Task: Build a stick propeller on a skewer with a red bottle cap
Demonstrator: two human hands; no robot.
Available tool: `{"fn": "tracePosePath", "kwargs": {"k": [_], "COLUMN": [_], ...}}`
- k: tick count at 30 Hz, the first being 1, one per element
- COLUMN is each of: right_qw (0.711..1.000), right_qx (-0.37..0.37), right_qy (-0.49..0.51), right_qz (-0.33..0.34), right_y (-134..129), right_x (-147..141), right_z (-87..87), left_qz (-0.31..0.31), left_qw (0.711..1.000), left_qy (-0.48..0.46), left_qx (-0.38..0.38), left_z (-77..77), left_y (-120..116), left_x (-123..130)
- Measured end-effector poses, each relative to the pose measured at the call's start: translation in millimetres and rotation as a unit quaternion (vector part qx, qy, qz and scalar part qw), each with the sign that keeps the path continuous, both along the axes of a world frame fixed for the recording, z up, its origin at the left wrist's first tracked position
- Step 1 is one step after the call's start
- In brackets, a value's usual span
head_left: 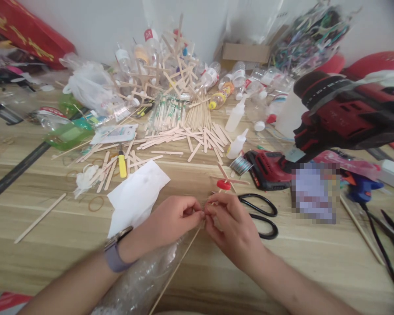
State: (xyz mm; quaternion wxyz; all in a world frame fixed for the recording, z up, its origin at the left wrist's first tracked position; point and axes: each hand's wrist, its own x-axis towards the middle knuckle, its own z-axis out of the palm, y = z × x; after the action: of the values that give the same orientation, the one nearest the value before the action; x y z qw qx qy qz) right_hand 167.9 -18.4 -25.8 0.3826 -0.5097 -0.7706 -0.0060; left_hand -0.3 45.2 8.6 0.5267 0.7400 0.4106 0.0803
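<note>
My left hand (175, 218) and my right hand (231, 223) meet at the fingertips near the middle of the table, both closed in a pinch. A thin bamboo skewer (180, 262) slants up from the bottom edge to the pinched fingers, which hide its upper part. Just beyond my right hand is a red bottle cap (223, 184) with crossed craft sticks (239, 180); whether the skewer reaches it cannot be told. Scissors with black handles (264, 225) lie right beside my right hand. White paper (138, 192) lies beyond my left forearm, and clear plastic film (141, 280) below it.
A red cordless drill (351, 109) stands at the right, near glue bottles (236, 114) and a wire spool (241, 165). Loose craft sticks (170, 138), a yellow-handled screwdriver (122, 165) and plastic bottles (212, 76) spread across the back. A blue glue gun (361, 190) lies far right.
</note>
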Motion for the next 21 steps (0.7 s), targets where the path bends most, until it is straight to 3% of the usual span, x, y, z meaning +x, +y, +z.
{"fn": "tracePosePath", "kwargs": {"k": [4,7,10,15,21], "right_qw": [0.995,0.995,0.997,0.995,0.985], "right_qx": [0.026,-0.003,-0.021,-0.090,-0.152], "right_qy": [-0.090,-0.079,-0.042,0.028,0.076], "right_qz": [0.035,0.061,0.057,0.042,0.040], "right_y": [1,2,3,2,2], "right_x": [4,6,5,4,2], "right_z": [1.2,2.5,1.6,-1.2,0.4], "left_qz": [-0.012,-0.017,-0.021,-0.041,-0.044], "left_qw": [0.999,0.999,0.999,0.977,0.967], "left_qy": [-0.023,-0.005,0.023,0.074,0.084], "left_qx": [-0.038,-0.033,0.025,0.196,0.238], "left_z": [-1.1,0.6,2.0,2.0,2.8], "left_y": [4,4,0,-6,-9], "left_x": [0,0,0,0,0]}}
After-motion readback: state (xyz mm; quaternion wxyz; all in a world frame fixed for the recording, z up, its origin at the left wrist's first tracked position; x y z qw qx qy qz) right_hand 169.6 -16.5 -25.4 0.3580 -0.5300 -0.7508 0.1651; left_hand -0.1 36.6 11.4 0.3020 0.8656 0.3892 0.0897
